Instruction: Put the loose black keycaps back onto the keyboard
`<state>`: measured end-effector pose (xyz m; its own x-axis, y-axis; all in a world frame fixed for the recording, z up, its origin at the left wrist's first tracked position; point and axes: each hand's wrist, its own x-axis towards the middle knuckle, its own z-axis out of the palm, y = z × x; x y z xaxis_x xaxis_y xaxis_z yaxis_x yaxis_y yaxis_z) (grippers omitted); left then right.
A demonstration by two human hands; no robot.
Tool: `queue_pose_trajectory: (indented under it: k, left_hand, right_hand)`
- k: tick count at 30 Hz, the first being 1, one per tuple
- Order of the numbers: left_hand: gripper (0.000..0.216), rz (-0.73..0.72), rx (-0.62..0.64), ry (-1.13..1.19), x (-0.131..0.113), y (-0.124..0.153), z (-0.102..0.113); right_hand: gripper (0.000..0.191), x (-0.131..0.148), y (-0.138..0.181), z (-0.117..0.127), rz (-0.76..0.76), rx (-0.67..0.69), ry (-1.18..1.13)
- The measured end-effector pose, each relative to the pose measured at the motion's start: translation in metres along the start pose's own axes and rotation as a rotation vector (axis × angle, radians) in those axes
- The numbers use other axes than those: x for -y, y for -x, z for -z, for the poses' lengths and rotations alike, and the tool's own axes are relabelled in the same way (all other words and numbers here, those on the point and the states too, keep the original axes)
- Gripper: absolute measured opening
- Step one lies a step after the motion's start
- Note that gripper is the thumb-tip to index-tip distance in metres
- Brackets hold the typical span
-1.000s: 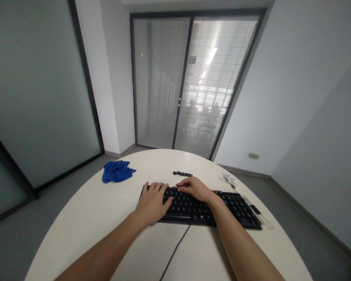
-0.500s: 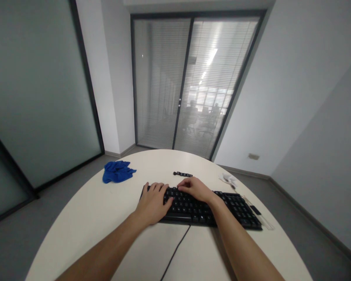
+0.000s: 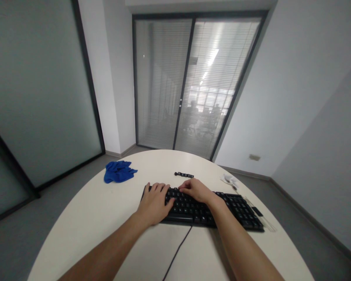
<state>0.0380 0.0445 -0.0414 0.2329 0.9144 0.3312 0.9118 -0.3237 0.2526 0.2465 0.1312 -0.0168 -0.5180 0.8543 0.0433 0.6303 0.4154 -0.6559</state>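
A black keyboard (image 3: 183, 217) lies on the pale round table (image 3: 105, 210), its cable running toward me. My left hand (image 3: 155, 203) rests over the keyboard's left end with the fingers spread and the thumb stretched out. Over the upper middle keys, my right hand (image 3: 196, 190) is bent down with thumb and fingertips pinched together at the top row. Whatever is between those fingertips is too small to make out. Just beyond the keyboard, several loose black keycaps (image 3: 184, 175) stand in a short row.
A crumpled blue cloth (image 3: 119, 171) lies at the table's far left. At the right are a white crumpled piece (image 3: 229, 179) and thin sticks (image 3: 269, 223) with a small black part (image 3: 257, 211). A glass partition with blinds (image 3: 160, 86) stands behind the table.
The view has shifted very slightly. Both hands keep nearly the same place on the keyboard, the right fingertips still pinched at the top row.
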Motion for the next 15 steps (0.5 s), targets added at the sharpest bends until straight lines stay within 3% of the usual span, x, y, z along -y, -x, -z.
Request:
queue_pose_trajectory:
  k: [12, 15]
  left_hand:
    - [0.046, 0.002, -0.007, 0.006, 0.0036, -0.0001, -0.0044]
    - [0.045, 0.004, -0.007, 0.005, 0.0034, -0.0001, -0.0052]
  right_hand:
    - [0.029, -0.0003, 0.0057, 0.0035, 0.053, 0.019, 0.000]
    - [0.031, 0.0039, 0.0026, 0.0053, 0.080, -0.025, 0.119]
